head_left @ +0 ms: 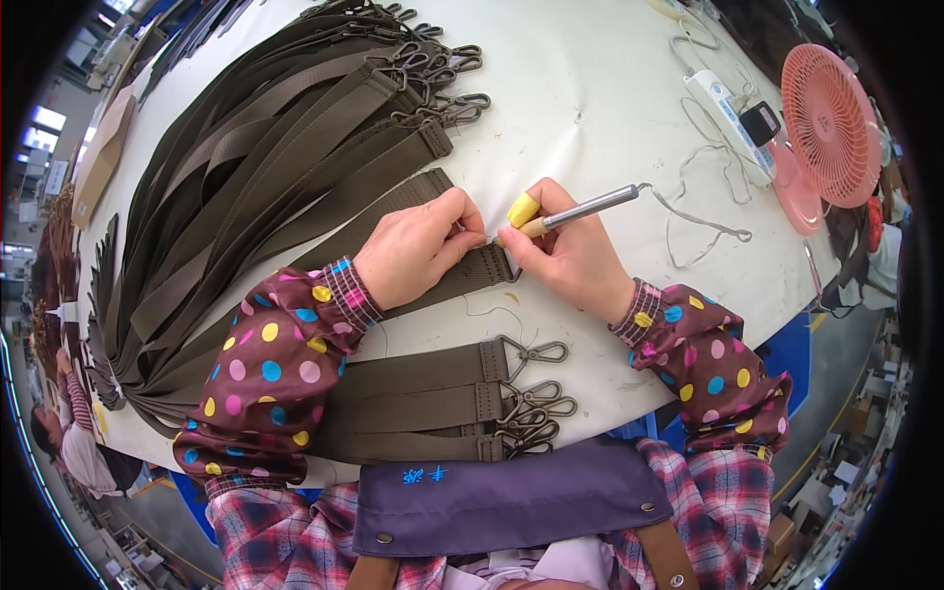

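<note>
At the table's middle, my right hand [580, 251] grips a corded pen-shaped tool [602, 204] with a silver barrel and a pale lower part. A yellow cover [522, 209] wraps one finger of this hand. The tool's tip is at the end of a dark olive webbing strap [470, 275], where stitching and a metal ring show. My left hand [418, 251] rests over that strap, thumb and forefinger pinched close to the tip. Whether a thread lies between those fingers is too small to tell. Another strap end [430, 184] lies just beyond my left hand.
A large bundle of straps [226, 157] with metal snap hooks [462, 108] covers the left side. Several hooked straps [413, 393] lie nearest me. At right are a power strip [730, 123], a pink fan [831, 126] and a loose grey cord [678, 216]. Another person [84, 442] is at far left.
</note>
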{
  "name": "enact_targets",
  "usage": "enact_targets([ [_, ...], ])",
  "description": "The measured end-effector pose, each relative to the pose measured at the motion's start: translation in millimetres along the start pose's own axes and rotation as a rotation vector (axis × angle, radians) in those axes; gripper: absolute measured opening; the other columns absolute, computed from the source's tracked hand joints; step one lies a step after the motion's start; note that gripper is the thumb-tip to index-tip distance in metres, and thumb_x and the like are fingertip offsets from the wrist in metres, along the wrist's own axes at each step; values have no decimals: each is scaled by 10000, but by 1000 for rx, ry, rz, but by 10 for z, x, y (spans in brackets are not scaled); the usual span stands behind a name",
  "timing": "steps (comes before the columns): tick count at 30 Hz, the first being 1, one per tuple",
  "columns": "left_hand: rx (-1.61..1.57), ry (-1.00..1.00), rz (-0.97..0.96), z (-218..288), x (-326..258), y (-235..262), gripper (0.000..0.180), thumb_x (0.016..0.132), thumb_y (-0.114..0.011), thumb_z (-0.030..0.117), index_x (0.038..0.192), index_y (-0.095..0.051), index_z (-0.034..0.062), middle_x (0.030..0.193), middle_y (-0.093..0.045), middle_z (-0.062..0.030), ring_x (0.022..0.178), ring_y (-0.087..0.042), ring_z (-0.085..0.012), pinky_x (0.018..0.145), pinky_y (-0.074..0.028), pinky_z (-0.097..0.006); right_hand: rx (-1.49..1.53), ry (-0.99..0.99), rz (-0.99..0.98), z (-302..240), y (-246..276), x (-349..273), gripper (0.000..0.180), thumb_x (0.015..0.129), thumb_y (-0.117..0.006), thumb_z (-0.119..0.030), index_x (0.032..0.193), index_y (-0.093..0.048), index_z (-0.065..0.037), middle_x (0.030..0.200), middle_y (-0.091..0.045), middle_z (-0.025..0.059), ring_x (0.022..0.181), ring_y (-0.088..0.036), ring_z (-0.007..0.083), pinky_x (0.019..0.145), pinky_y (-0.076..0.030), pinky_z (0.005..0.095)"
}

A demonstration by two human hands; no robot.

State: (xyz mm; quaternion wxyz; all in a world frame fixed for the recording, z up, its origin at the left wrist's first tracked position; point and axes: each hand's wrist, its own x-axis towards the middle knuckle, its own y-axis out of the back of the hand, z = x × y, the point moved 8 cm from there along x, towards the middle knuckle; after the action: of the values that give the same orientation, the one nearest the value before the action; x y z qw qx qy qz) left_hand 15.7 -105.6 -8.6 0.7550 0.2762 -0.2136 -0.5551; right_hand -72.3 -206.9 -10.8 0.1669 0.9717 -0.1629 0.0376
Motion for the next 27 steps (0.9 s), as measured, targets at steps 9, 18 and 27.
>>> enact_targets([
  [9, -28, 5, 14, -12, -18, 12, 162, 879, -610, 162, 936, -497, 60, 761, -621, -106, 750, -629, -295, 630, -473, -367, -9, -1, -10, 5, -23, 9, 219, 844, -650, -141, 878, -466, -29, 640, -575, 49, 516, -502, 88, 479, -398, 244],
  [18, 243, -2, 97, 247, -228, 72, 196, 817, -659, 118, 950, -524, 67, 858, -579, -58, 682, -608, -204, 603, -492, -309, 70, -1, 21, -43, 2, 24, 203, 848, -644, -136, 869, -472, -30, 638, -579, 39, 514, -498, 74, 478, -393, 236],
  [27, 300, -30, 120, 198, -208, -10, 120, 822, -616, 132, 863, -534, 55, 824, -550, -93, 754, -609, -288, 612, -498, -383, 86, 0, 16, 6, -45, 24, 214, 840, -651, -138, 859, -464, -36, 629, -567, 39, 520, -502, 78, 479, -393, 240],
])
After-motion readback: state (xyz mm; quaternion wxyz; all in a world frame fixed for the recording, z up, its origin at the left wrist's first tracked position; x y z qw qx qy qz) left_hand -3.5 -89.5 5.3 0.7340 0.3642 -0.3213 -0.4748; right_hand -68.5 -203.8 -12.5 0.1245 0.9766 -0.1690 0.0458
